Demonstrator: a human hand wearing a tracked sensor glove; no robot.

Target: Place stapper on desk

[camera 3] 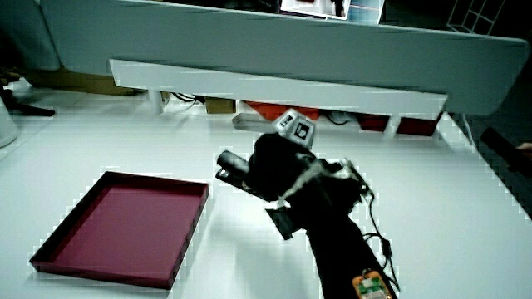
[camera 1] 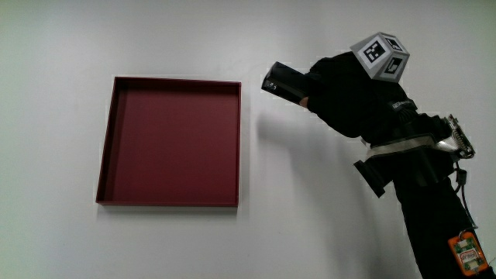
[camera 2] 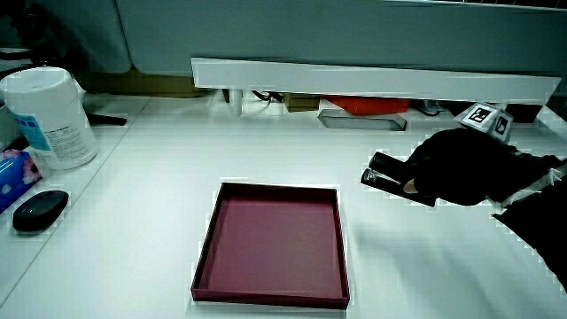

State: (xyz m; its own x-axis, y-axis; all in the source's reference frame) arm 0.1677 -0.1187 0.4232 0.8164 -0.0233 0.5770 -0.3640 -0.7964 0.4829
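Observation:
A black stapler (camera 1: 284,81) sticks out of the gloved hand (camera 1: 341,91), whose fingers are curled around it. The hand carries a patterned cube (camera 1: 381,56) on its back. Hand and stapler are beside the dark red tray (camera 1: 169,141), over the white desk (camera 1: 302,201), a little farther from the person than the tray's middle. In both side views the stapler (camera 2: 388,174) (camera 3: 233,170) juts from the hand (camera 2: 456,167) (camera 3: 278,170) toward the tray (camera 2: 273,244) (camera 3: 120,228). Its shadow on the desk suggests it is held slightly above the surface.
The tray holds nothing. In a side view a white wipes canister (camera 2: 50,115), a black mouse (camera 2: 40,209) and a tissue pack (camera 2: 11,175) stand near the desk's edge. A low white partition (camera 2: 372,80) with items under it bounds the desk.

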